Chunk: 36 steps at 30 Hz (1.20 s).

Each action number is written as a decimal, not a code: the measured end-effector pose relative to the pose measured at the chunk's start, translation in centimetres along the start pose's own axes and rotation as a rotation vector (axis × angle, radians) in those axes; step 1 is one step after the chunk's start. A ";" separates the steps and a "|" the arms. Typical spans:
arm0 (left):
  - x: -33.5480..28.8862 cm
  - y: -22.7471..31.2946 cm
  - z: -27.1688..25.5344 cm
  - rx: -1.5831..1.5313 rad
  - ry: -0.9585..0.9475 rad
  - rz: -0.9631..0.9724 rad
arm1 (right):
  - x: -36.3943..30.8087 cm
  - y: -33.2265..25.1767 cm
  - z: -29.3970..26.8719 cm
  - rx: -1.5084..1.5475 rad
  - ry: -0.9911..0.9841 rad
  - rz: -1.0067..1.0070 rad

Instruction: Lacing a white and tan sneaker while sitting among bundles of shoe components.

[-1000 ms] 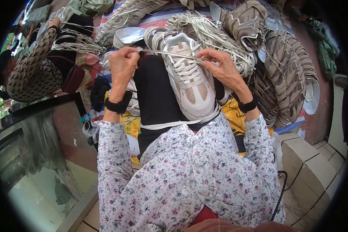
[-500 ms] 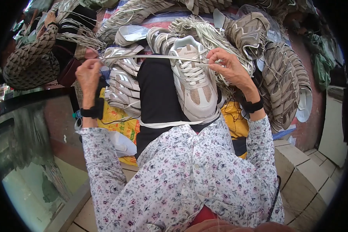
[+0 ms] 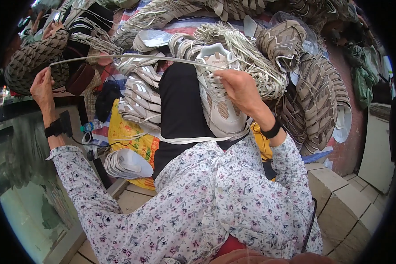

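Note:
A beige and white sneaker (image 3: 226, 125) rests on my right thigh, toe toward me, with laces crossing its tongue. A flat pale shoelace (image 3: 163, 57) runs from the sneaker's upper eyelets out to the far left in a slight arch. My left hand (image 3: 42, 90) grips that lace near its end, fingers pinched together, well away from the shoe. Over the eyelets, my right hand (image 3: 244, 90) is closed in a pinch at the lace, covering part of the lacing. Another white lace (image 3: 198, 141) lies across my lap below the toe.
Piled shoe uppers (image 3: 314, 101) lie to the right, with more uppers (image 3: 138, 103) left of my leg. A bundle of loose laces (image 3: 255, 66) sits behind the sneaker. White insole-like pieces (image 3: 127, 163) lie on a yellow bag (image 3: 130, 132). Another person's hand (image 3: 53, 28) shows far left.
My left hand has moved far out to the left, drawing a longer stretch of lace from the sneaker. My right hand has shifted left and down over the eyelets.

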<state>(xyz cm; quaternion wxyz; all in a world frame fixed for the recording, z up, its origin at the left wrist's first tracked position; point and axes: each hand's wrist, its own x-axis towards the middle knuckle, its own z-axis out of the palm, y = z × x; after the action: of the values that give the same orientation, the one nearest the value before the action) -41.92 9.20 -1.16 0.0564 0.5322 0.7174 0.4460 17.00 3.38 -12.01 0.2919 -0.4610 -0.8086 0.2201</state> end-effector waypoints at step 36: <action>-15.8 26.1 -2.1 -1.306 -0.964 0.065 | 1.1 -0.5 0.9 0.858 -0.027 0.363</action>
<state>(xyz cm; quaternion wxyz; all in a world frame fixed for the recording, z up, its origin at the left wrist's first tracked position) -17.77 -3.95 12.14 0.6454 0.5461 0.1932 0.4980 15.61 4.04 -12.09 0.4025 -0.4296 -0.5545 0.5882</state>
